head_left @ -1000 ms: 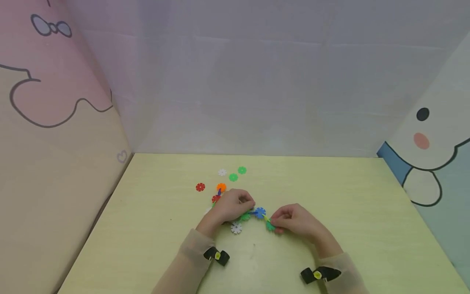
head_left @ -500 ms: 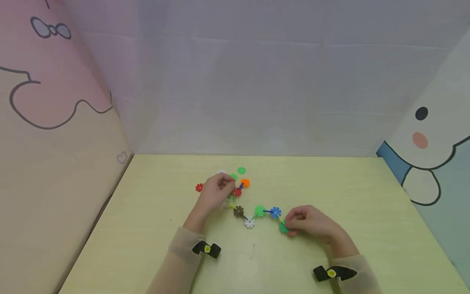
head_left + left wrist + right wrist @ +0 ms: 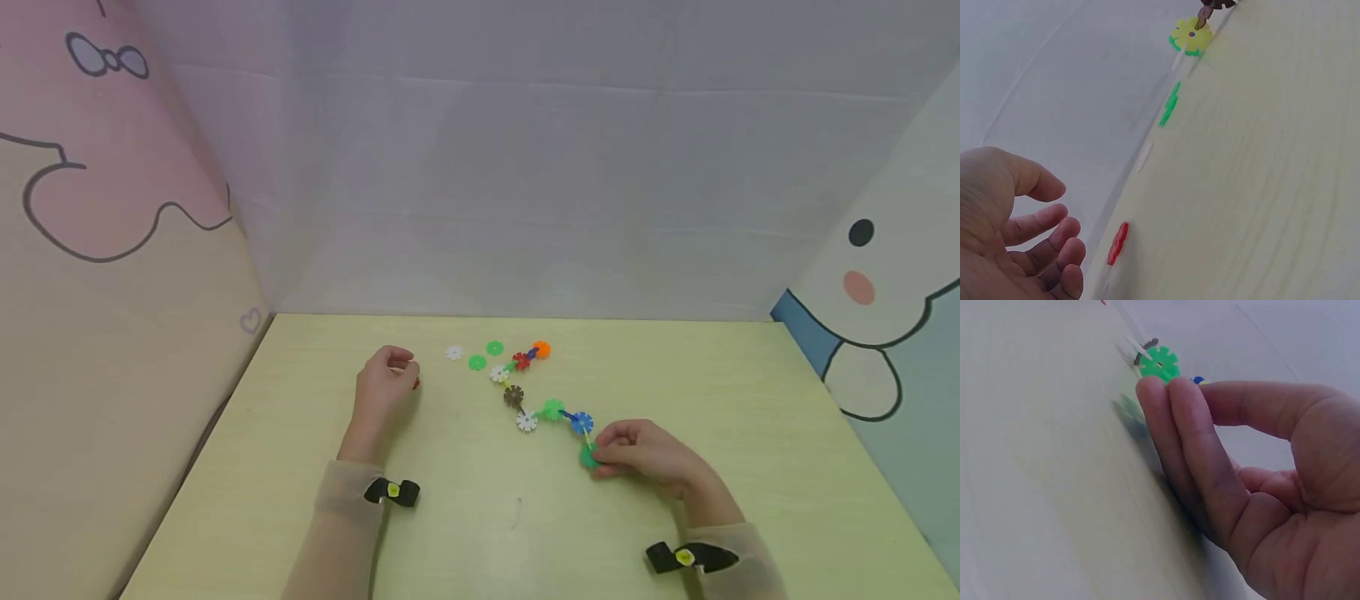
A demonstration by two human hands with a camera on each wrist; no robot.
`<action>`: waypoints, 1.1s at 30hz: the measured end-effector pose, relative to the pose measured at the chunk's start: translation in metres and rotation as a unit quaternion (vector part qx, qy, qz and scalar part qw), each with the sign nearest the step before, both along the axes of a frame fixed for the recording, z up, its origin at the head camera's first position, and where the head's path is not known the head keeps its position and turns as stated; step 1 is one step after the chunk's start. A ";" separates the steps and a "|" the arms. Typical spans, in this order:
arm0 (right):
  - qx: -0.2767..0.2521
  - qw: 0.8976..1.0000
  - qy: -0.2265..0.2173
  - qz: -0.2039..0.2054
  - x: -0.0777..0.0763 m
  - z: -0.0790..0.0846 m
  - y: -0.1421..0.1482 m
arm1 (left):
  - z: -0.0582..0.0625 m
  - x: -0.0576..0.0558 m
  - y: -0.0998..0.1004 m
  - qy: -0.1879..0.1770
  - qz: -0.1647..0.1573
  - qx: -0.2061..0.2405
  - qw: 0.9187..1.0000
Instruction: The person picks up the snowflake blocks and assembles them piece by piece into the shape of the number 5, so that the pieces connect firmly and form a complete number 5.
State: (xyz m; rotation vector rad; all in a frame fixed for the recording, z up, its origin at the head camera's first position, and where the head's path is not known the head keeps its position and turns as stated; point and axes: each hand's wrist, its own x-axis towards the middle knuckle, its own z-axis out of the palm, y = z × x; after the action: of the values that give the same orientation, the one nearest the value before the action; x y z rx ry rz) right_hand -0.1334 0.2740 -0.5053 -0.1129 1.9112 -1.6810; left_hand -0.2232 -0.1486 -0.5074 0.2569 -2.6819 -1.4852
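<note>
My right hand (image 3: 648, 457) pinches a green notched disc (image 3: 588, 457) at the near end of a chain of interlocked snowflake discs. From there the chain zigzags away over the table through a blue disc (image 3: 582, 422), a light green disc (image 3: 553, 409), a white disc (image 3: 527, 422) and a brown disc (image 3: 513, 396). Its far end is an orange disc (image 3: 542, 349). To the left, my left hand (image 3: 382, 400) hovers by a loose red disc (image 3: 1117, 244). In the left wrist view its fingers are loosely bent and apart from that disc.
Two loose green discs (image 3: 477, 362) and a loose white disc (image 3: 453, 353) lie towards the back of the pale yellow table (image 3: 480, 533). A grey-white sheet (image 3: 480, 192) stands behind it, and printed panels flank both sides.
My left hand has moved left, away from the chain, to beside the loose red disc. The chain's far end has shifted right and back. My right hand has moved right, still pinching the green disc.
</note>
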 end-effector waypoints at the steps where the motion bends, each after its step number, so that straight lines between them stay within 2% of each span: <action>1: -0.003 1.000 -0.007 -0.009 0.000 0.000 -0.002 | -0.001 -0.001 -0.004 -0.002 -0.005 -0.005 1.000; 6: -0.015 0.998 -0.022 -0.059 0.003 -0.003 -0.015 | -0.005 -0.003 -0.020 -0.011 -0.039 -0.041 0.998; 11: -0.034 0.994 -0.018 -0.105 0.004 -0.006 -0.032 | -0.009 -0.002 -0.030 -0.045 -0.080 -0.059 0.994; 14: -0.039 0.993 -0.016 -0.114 0.005 -0.009 -0.042 | -0.009 0.000 -0.036 -0.058 -0.101 -0.063 0.991; 18: -0.014 0.993 -0.010 -0.116 0.006 -0.010 -0.053 | -0.011 0.001 -0.044 -0.055 -0.127 -0.078 0.987; 25: 0.041 0.996 0.007 -0.084 0.009 -0.008 -0.060 | -0.013 0.001 -0.042 -0.030 -0.125 -0.074 0.989; 29: 0.037 0.996 0.009 -0.077 0.008 -0.010 -0.060 | -0.017 -0.001 -0.040 -0.016 -0.123 -0.074 0.989; 33: 0.027 0.996 0.005 -0.091 0.006 -0.013 -0.060 | -0.018 -0.002 -0.039 -0.013 -0.123 -0.075 0.989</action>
State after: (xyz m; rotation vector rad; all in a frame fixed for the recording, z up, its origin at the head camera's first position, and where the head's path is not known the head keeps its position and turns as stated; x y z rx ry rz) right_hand -0.1272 0.2141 -0.5182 0.0761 2.0234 -1.7468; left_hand -0.2257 -0.1875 -0.5258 -0.0666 -2.9160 -1.3304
